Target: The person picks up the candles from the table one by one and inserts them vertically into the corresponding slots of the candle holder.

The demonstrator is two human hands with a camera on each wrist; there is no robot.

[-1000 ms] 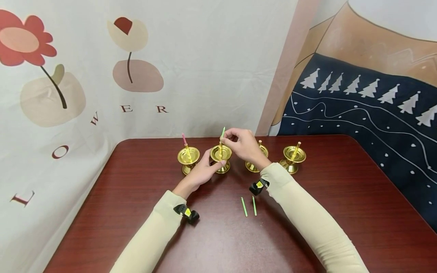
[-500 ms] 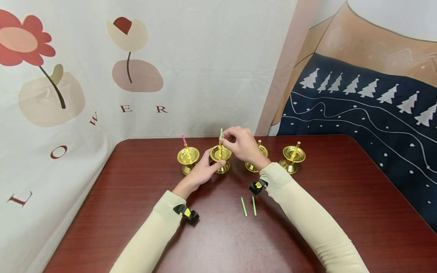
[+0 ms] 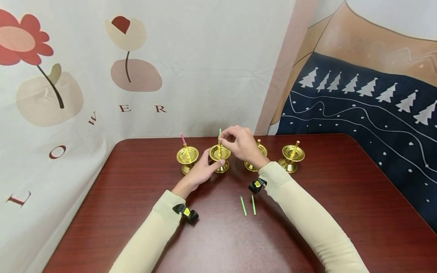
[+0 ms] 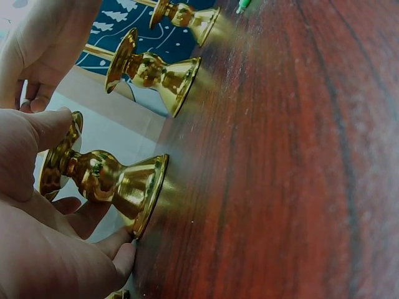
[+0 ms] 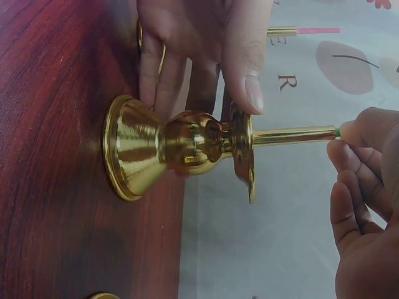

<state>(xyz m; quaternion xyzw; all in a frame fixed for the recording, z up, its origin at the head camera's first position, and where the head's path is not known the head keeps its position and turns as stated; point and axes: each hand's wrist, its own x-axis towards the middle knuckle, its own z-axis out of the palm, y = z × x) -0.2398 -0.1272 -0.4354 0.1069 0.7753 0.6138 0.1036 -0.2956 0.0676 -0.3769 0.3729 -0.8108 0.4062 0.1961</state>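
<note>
My left hand grips a brass candle holder standing on the table, its thumb on the dish rim and its fingers behind the stem. Above that holder, my right hand pinches a thin green candle between thumb and forefinger. In the right wrist view the candle's lower end meets the top of the holder's upright tube; most of the candle is hidden by the fingers there. To the left, a second brass holder carries a pink candle.
Right of my hands stand two more brass holders, one partly behind my right wrist and one farther right. Two green candles, a left one and a right one, lie on the dark red table. Printed cloths hang behind.
The green candle, tilted at first, has become upright and sits slightly lower over the tube. My right hand has shifted a little left with it; the left hand keeps its grip.
</note>
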